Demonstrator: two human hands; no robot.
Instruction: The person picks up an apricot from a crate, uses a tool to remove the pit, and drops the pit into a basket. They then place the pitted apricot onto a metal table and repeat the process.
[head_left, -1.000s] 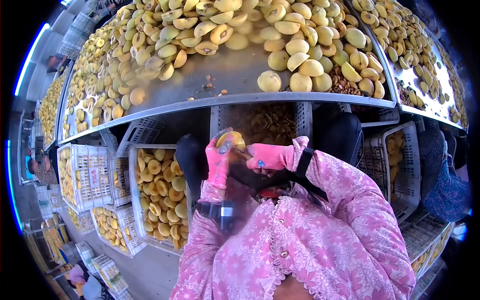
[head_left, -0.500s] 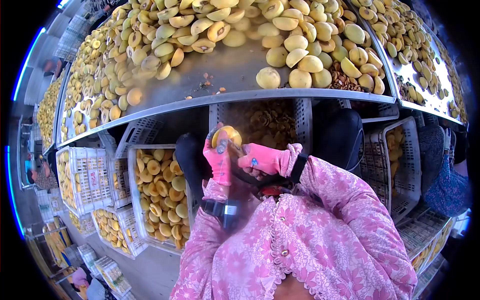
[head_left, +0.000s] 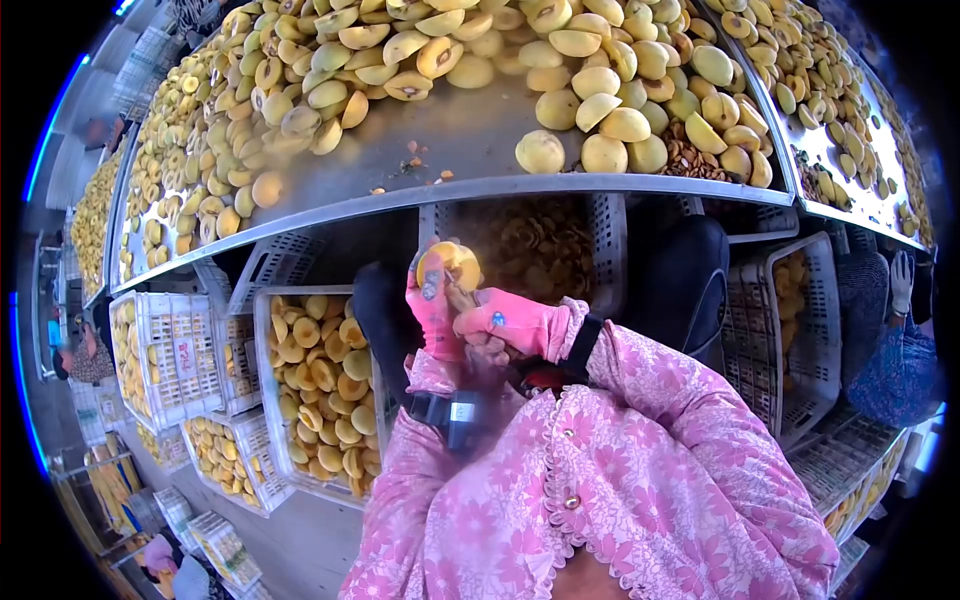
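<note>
In a pink glove with bare fingertips, my left hand is closed around a yellow peach half, whose cut side shows. My right hand, gloved the same way, is closed just below and right of the fruit. A small thin thing juts from its fingers towards the peach half; I cannot make out what it is. Both hands are over my lap, in front of the metal table. Beneath and beyond them, a crate under the table edge holds dark yellowish peelings or scraps.
Many peach halves are heaped on the table, with a small pile of brown pits at right. A crate of peach halves stands by my left leg. Stacked white crates are further left. Another person's gloved hand shows at far right.
The peach half has turned so more of its cut face shows. My right hand has shifted slightly left and stays close to it. The co-worker's gloved hand at far right has moved slightly.
</note>
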